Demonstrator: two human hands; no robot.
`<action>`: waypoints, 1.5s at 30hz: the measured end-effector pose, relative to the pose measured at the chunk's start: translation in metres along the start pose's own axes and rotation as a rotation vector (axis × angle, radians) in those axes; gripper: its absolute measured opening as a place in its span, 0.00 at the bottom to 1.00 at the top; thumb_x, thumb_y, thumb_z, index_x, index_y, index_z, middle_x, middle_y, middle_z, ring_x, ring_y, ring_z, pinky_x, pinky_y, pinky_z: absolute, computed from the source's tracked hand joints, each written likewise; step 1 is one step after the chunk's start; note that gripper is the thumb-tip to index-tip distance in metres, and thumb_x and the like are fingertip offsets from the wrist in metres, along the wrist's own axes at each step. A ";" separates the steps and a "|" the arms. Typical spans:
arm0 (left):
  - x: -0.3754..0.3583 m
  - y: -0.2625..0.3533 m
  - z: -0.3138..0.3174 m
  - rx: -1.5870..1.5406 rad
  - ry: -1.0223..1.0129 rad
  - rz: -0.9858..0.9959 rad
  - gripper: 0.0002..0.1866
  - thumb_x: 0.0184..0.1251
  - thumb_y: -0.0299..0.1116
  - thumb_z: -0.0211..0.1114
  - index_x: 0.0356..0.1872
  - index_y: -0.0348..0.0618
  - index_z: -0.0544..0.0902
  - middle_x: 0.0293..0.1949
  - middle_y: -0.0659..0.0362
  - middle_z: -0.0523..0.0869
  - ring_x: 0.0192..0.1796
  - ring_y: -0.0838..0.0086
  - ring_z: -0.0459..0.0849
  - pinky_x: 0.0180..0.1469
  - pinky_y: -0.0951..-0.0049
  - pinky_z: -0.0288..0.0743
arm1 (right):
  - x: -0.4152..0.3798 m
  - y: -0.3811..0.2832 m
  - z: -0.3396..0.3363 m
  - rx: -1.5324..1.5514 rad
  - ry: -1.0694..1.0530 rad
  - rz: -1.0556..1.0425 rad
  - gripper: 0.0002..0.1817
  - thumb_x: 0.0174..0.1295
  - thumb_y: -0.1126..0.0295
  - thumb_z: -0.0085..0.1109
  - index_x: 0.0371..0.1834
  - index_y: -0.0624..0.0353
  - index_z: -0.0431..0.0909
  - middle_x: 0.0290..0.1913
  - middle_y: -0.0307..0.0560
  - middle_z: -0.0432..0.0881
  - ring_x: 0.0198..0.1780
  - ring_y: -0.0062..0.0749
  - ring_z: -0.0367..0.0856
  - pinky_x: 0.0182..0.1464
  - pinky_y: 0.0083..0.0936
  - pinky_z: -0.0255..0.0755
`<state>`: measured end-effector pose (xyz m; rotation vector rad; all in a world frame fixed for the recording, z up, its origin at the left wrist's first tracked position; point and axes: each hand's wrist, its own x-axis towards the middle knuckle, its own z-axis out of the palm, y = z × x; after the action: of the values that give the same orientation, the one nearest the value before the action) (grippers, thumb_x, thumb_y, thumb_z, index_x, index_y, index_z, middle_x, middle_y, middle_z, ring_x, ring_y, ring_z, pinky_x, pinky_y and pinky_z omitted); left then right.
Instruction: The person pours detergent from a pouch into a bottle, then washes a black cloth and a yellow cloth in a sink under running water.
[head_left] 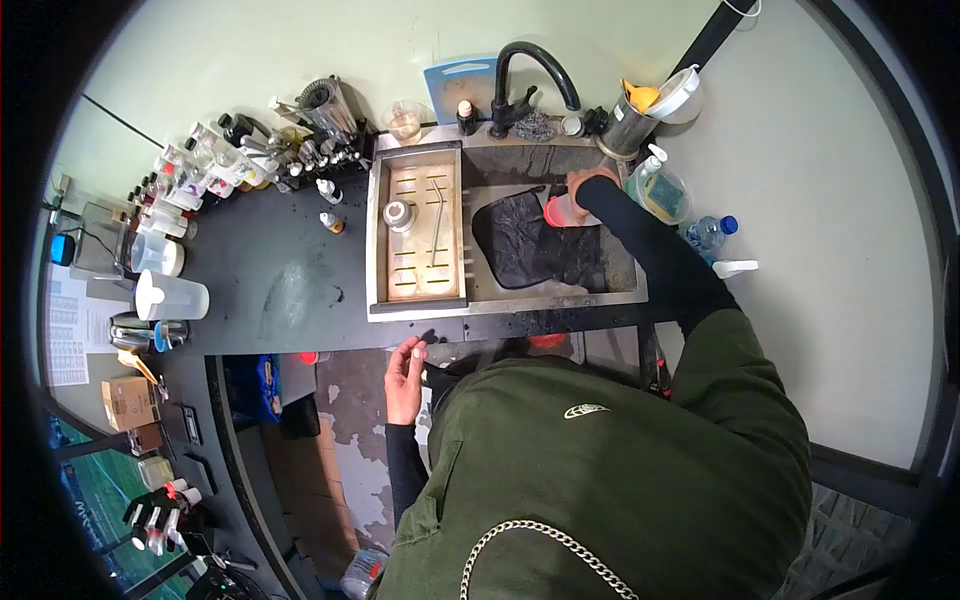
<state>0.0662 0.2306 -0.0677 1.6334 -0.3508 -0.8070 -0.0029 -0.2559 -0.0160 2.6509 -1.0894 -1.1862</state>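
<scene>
My right hand (588,188) reaches over the sink basin (625,262) and grips a small clear cup with a red rim (564,211). The cup is tilted, and part of it is hidden behind my fingers. Under it, a wet-looking black cloth (515,240) lies spread across the basin floor. Down by the front edge of the counter hangs my left hand (404,382), with slightly curled fingers and nothing visible in it.
Left of the basin is a slotted drain tray (415,255) bearing a round metal piece (398,215) and a bent rod. A black faucet (535,55) arches behind the basin. Bottles and jugs (172,296) line the left counter; a blue-capped bottle (708,233) stands right.
</scene>
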 end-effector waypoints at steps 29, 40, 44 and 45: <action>0.088 0.120 -0.050 0.108 -0.177 0.501 0.32 0.57 0.26 0.74 0.63 0.36 0.71 0.56 0.57 0.80 0.58 0.71 0.78 0.61 0.66 0.72 | -0.154 -0.291 0.029 1.697 0.714 -0.804 0.46 0.50 0.68 0.74 0.69 0.55 0.53 0.62 0.54 0.72 0.67 0.39 0.70 0.66 0.34 0.65; 0.126 0.110 -0.251 0.143 0.288 0.601 0.26 0.69 0.31 0.65 0.63 0.34 0.66 0.56 0.51 0.78 0.56 0.69 0.78 0.59 0.67 0.72 | -0.182 -0.384 -0.012 1.582 0.222 -0.934 0.33 0.64 0.62 0.65 0.70 0.59 0.63 0.63 0.51 0.74 0.64 0.33 0.74 0.66 0.30 0.66; 0.169 0.083 -0.313 0.204 0.548 0.595 0.30 0.67 0.33 0.68 0.65 0.35 0.66 0.59 0.47 0.75 0.61 0.61 0.76 0.64 0.61 0.68 | -0.185 -0.371 0.014 1.667 0.232 -0.825 0.20 0.69 0.66 0.59 0.61 0.62 0.73 0.55 0.46 0.81 0.53 0.27 0.81 0.59 0.24 0.73; 0.179 0.076 -0.325 0.191 0.578 0.577 0.30 0.66 0.34 0.69 0.65 0.35 0.66 0.60 0.47 0.74 0.62 0.62 0.75 0.64 0.61 0.68 | -0.183 -0.368 0.024 1.709 0.310 -0.725 0.18 0.69 0.66 0.59 0.58 0.63 0.75 0.55 0.46 0.81 0.52 0.26 0.82 0.57 0.24 0.74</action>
<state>0.4272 0.3401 -0.0379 1.7333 -0.4582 0.1415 0.1121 0.1392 -0.0268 4.3497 -1.4038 0.8990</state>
